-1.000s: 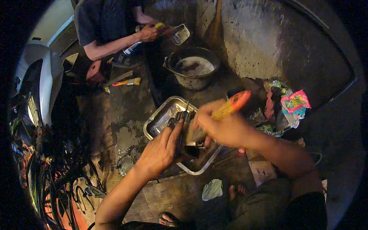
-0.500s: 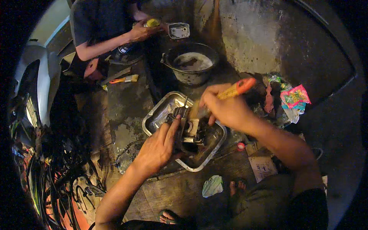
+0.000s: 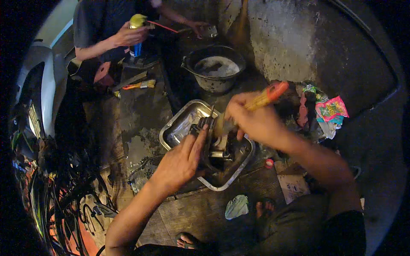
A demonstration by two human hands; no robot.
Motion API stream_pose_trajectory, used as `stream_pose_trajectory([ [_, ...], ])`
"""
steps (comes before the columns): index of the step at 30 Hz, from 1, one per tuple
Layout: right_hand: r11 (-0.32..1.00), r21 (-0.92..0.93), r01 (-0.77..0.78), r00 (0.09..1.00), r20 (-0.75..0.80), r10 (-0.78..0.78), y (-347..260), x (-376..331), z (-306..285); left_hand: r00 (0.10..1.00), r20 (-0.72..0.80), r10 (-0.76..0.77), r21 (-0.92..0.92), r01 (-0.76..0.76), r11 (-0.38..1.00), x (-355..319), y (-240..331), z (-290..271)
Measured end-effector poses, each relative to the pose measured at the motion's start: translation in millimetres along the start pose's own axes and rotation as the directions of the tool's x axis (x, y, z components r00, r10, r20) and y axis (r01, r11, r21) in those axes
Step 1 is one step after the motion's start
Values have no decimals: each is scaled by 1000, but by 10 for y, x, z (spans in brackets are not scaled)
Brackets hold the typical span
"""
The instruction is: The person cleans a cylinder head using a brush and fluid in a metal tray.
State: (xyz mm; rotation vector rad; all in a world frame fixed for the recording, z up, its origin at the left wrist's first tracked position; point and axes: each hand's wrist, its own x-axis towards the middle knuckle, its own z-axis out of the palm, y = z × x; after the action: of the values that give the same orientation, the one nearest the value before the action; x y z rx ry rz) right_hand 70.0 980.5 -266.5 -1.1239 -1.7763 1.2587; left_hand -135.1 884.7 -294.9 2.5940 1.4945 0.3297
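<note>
My left hand (image 3: 181, 160) grips a dark, greasy metal engine part (image 3: 212, 141) and steadies it over a rectangular metal tray (image 3: 177, 128) on the ground. My right hand (image 3: 252, 120) is closed on a paintbrush with an orange and yellow handle (image 3: 268, 94); its bristles rest against the top of the part. The lower portion of the part is hidden behind my left hand.
A dark round basin (image 3: 215, 70) holding pale liquid stands behind the tray. Another person crouches at the top, holding a yellow-capped spray can (image 3: 136, 30). Rags and bright wrappers (image 3: 329, 111) lie to the right. Tangled cables and motorcycle bodywork (image 3: 42, 141) fill the left. My bare feet (image 3: 260, 209) are below.
My right hand has shifted a little left and down, bringing the brush onto the part. The other person has raised the spray can and reached an arm out to the right.
</note>
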Motion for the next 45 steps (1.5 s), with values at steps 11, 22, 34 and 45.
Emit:
stream_pose_trajectory([
  [11,999,21,-44,972,233,38,-256,-360,95,994,-91,67,77,-60,995,-37,-24,81],
  [22,997,-60,-47,998,48,50,-104,-102,-47,991,-126,52,85,-42,995,-87,-35,141],
  [34,999,28,22,981,194,-27,-97,-290,41,988,-134,78,16,-77,997,-37,-9,119],
  [45,994,-15,-111,988,110,112,-151,-229,-58,994,-102,49,52,-43,998,-61,5,127],
])
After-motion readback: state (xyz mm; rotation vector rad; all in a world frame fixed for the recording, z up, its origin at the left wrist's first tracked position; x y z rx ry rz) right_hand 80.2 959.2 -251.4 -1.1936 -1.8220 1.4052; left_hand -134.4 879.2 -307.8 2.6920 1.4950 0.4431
